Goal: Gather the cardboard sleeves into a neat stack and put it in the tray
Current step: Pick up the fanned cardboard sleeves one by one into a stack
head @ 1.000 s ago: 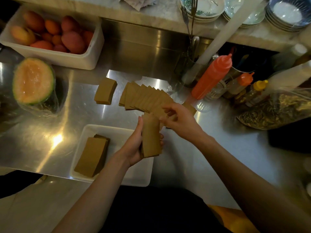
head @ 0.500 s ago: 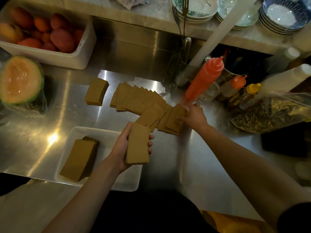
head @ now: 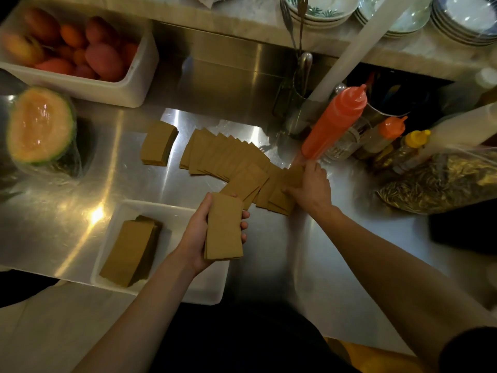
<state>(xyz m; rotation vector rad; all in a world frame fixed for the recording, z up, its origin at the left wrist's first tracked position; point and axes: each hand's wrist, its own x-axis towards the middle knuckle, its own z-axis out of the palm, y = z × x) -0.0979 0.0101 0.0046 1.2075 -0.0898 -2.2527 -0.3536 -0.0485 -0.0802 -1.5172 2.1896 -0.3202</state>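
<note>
My left hand [head: 200,234] grips a squared stack of brown cardboard sleeves [head: 224,227], held over the right end of the white tray [head: 172,211]. Another stack of sleeves [head: 129,254] lies inside the tray at its left. A fanned row of sleeves [head: 223,157] is spread across the steel counter. My right hand [head: 312,187] rests on the right end of that row, fingers pressed on a few sleeves [head: 282,195]. A small separate pile of sleeves [head: 158,144] lies left of the row.
A cut melon half [head: 40,125] in film sits at the left. A white tub of fruit [head: 80,49] stands behind it. An orange squeeze bottle [head: 333,122], smaller bottles [head: 387,135] and a bag of dried goods [head: 441,181] crowd the right. Bowls [head: 317,9] sit on the back shelf.
My right hand left the held stack and reached out right to the end of the fanned row. The left hand kept hold of its stack.
</note>
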